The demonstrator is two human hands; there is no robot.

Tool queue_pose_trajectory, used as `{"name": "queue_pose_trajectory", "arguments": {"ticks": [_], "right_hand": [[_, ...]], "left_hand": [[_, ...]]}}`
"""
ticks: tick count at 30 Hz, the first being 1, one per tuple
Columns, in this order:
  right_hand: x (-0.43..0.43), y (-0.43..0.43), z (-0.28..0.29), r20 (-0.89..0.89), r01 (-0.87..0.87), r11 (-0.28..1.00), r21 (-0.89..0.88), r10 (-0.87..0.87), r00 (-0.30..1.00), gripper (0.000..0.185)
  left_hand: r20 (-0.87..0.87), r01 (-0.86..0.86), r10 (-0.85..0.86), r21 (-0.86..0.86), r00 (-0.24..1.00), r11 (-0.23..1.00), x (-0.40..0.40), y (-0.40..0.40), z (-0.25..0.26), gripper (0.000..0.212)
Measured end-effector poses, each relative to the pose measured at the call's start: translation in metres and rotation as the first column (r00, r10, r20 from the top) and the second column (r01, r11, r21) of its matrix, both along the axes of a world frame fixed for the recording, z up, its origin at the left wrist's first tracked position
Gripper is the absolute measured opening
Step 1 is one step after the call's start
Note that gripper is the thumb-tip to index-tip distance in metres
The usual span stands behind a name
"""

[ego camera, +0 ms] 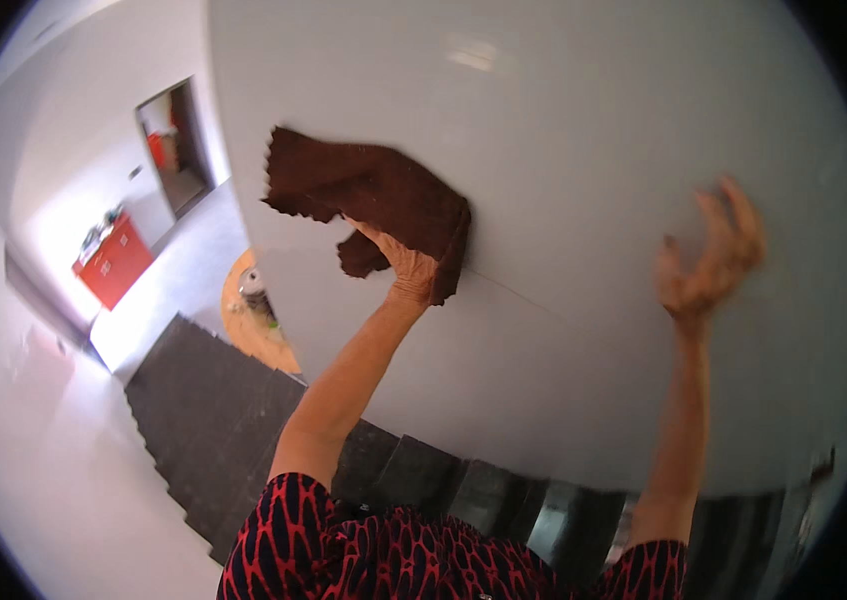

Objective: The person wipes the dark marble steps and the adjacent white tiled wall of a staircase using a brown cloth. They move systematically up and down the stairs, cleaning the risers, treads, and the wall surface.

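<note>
A brown cloth (pixel 363 176) with scalloped edges lies against a large, smooth whitish wall surface (pixel 543 150). My left hand (pixel 408 262) holds this cloth, which drapes over most of the fingers and hides them. Well to the right, my right hand (pixel 716 247) is raised in front of the same surface, empty and with its fingers spread. It is blurred, and whether it touches the wall I cannot tell. A thin line (pixel 521 296) runs slantwise across the wall, down and right from the cloth.
Dark stair steps (pixel 221 405) run below me and down to the left. Beyond the wall's left edge, a round wooden table (pixel 239 330) holds several items. A red cabinet (pixel 115 262) with things on top stands farther off, near a doorway (pixel 175 146).
</note>
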State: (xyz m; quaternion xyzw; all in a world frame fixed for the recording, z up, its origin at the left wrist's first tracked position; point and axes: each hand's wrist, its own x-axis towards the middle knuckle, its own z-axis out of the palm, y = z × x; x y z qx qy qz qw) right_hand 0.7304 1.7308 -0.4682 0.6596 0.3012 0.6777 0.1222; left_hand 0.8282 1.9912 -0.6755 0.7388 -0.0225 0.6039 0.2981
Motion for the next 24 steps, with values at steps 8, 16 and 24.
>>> {"name": "queue_pose_trajectory", "arguments": {"ticks": [8, 16, 24], "right_hand": [[-0.061, 0.001, -0.042, -0.233, -0.250, 0.943, 0.221, 0.300, 0.925, 0.042], [-0.125, -0.041, -0.130, -0.297, -0.294, 0.702, 0.649, 0.589, 0.751, 0.035], [-0.106, -0.126, -0.119, 0.243, -0.274, -0.082, 0.958, 0.739, 0.628, 0.053]], "left_hand": [[-0.174, 0.356, -0.315, 0.321, 0.933, 0.877, -0.064, -0.135, 0.075, 0.045], [-0.200, 0.551, -0.532, 0.512, 0.823, 0.659, -0.101, -0.257, 0.103, 0.029], [-0.609, 0.787, -0.537, 0.586, 0.584, 0.192, -0.162, -0.294, 0.178, 0.008]]}}
